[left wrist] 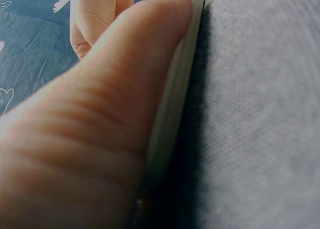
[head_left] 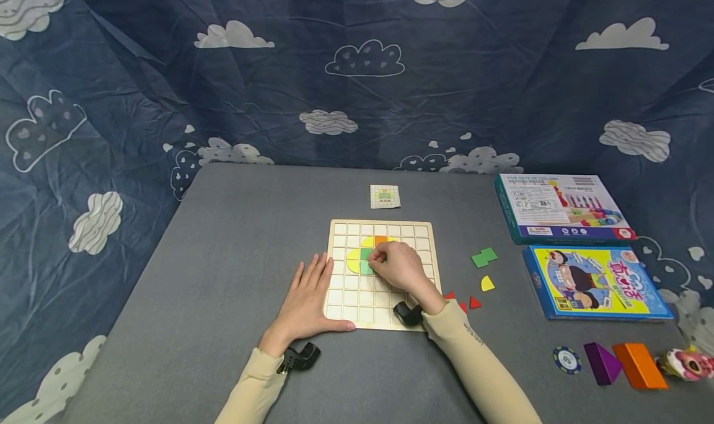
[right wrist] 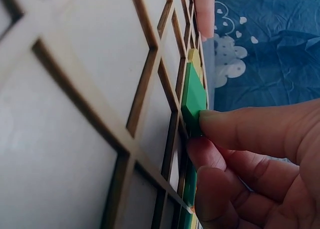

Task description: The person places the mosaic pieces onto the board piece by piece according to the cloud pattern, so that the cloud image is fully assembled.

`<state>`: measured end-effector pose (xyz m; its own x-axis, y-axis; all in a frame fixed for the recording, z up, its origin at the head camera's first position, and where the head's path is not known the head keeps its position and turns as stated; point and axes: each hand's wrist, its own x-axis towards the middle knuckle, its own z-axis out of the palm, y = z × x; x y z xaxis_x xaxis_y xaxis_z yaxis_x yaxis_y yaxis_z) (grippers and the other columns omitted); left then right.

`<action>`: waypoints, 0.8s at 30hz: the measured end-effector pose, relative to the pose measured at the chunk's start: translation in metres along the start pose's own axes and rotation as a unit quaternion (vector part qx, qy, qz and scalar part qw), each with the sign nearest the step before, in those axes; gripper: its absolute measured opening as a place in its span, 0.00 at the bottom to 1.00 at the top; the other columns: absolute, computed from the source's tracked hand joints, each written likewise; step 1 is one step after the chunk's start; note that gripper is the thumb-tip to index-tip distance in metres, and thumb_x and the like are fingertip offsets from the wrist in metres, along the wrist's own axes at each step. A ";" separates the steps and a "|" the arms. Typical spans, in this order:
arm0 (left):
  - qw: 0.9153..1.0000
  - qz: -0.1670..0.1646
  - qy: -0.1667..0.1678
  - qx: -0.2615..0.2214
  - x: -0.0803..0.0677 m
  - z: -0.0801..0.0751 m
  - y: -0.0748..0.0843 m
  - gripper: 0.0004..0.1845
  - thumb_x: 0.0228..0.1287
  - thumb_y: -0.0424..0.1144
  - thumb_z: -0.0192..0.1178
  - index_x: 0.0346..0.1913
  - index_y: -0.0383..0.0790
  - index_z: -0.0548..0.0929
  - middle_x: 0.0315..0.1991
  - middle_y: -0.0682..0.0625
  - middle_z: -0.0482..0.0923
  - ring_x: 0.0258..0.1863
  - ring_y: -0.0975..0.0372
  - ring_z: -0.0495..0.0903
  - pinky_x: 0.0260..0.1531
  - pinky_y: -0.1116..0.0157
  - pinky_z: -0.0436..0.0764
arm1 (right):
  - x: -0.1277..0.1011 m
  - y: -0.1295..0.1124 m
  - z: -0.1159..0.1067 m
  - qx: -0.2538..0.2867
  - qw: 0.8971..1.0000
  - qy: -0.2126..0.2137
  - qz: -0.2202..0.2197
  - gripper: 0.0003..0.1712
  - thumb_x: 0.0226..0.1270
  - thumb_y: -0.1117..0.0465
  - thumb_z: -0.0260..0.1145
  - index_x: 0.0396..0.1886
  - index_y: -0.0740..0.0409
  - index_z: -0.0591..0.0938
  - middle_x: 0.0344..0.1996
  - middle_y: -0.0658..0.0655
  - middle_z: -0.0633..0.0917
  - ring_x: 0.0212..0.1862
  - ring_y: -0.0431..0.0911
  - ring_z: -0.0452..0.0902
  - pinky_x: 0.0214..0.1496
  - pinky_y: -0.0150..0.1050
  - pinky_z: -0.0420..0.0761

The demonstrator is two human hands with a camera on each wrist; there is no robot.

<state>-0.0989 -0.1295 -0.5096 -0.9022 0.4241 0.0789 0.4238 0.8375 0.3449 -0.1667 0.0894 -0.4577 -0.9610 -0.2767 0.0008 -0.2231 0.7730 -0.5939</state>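
Observation:
A wooden grid board (head_left: 350, 298) lies on the grey table. My left hand (head_left: 304, 303) rests at its near-left corner, fingers spread along the left edge and thumb along the front edge. Over the middle of the grid, my right hand (head_left: 398, 266) pinches a green square tile (right wrist: 194, 94) between thumb and finger, low at the cells. Yellow quarter-round pieces (head_left: 353, 261) and an orange square (head_left: 381, 240) sit in cells around it. The right hand hides part of the pattern. In the left wrist view, the left thumb (left wrist: 150, 44) lies against the board's side.
Behind the board lies a small pattern card (head_left: 385, 196). Loose to the right are green squares (head_left: 483, 257), a yellow piece (head_left: 487, 283) and red triangles (head_left: 475, 302). Two boxes (head_left: 599, 284), a chip (head_left: 566, 360), purple and orange blocks (head_left: 639, 366) and a figurine stand further right.

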 end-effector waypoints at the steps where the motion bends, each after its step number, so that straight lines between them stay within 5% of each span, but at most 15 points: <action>1: 1.000 0.000 -0.001 0.000 0.000 0.000 0.000 0.70 0.39 0.81 0.54 0.75 0.35 0.43 0.75 0.42 0.38 0.73 0.54 0.35 0.69 0.54 0.33 | 0.000 0.000 0.000 -0.001 1.000 0.001 0.001 0.05 0.56 0.62 0.71 0.23 0.52 0.85 0.18 0.44 0.78 0.22 0.39 0.71 0.24 0.36 0.69; 24: 1.000 -0.002 -0.003 0.001 0.000 0.002 0.000 0.70 0.39 0.83 0.51 0.75 0.36 0.42 0.75 0.42 0.38 0.73 0.55 0.34 0.69 0.55 0.32 | -0.007 0.007 -0.004 0.011 1.000 -0.023 0.010 0.01 0.58 0.58 0.71 0.29 0.48 0.87 0.19 0.43 0.77 0.22 0.40 0.70 0.23 0.36 0.68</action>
<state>-0.0991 -0.1293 -0.5112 -0.9036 0.4225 0.0708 0.4198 0.8405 0.3425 -0.1625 0.0994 -0.4584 -0.9565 -0.2877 -0.0486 -0.1994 0.7660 -0.6112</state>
